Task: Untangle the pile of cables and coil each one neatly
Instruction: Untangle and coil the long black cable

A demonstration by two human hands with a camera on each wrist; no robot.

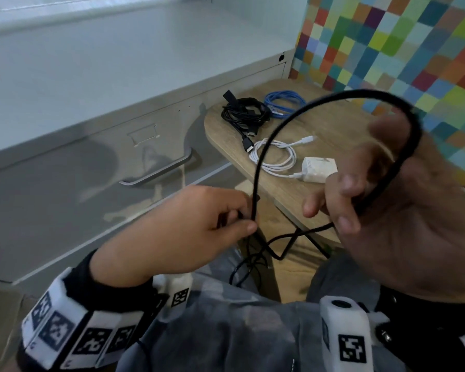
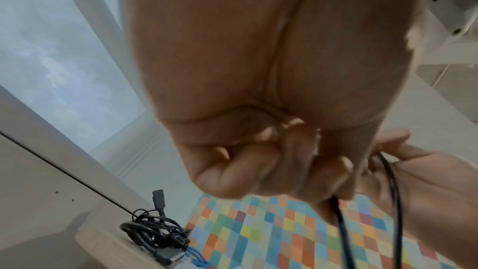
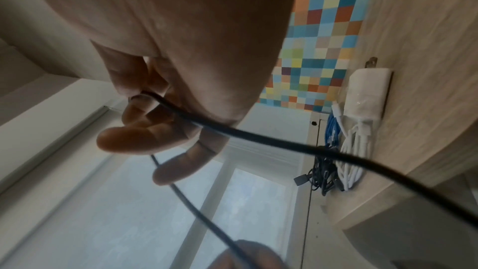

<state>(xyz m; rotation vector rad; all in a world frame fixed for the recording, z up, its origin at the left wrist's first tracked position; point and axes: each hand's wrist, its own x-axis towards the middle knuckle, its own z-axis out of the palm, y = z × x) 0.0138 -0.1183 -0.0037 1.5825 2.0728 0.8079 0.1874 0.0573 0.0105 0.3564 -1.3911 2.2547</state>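
**One black loop up between two hands, the slack hanging below**

Wooden tabletop (image 1: 333, 124) fills the upper middle of the head view, set against a grey drawer cabinet (image 1: 91, 167) on the left and a checkered multicolour wall (image 1: 414, 49) at the upper right. On it lie three cables that look already coiled: a black bundle (image 1: 243, 114), a blue coil (image 1: 285, 102) just beside it toward the wall, and a white cable (image 1: 275, 157) touching a white charger block (image 1: 318, 170).

The black cable (image 1: 263, 146) in work is off the table, held in the lower half of the frame. The left hand (image 1: 177, 234) pinches it between thumb and curled fingers at lower centre; from that pinch it rises, arches across the upper right and comes down into the right hand (image 1: 387, 210), whose fingers are curled round it — so both grips are closed on the same cable, neither hand free. The loop stands roughly upright, its plane facing the camera.

What the next turn depends on, as I judge it, is the slack: the loose tail (image 1: 277, 248) drops from under the right hand toward the lap at lower centre, kinked and crossing itself — nearer the left hand's side than the right's. The left hand seems better placed to feed it upward while the right collects loops. How much tail remains is hidden below.
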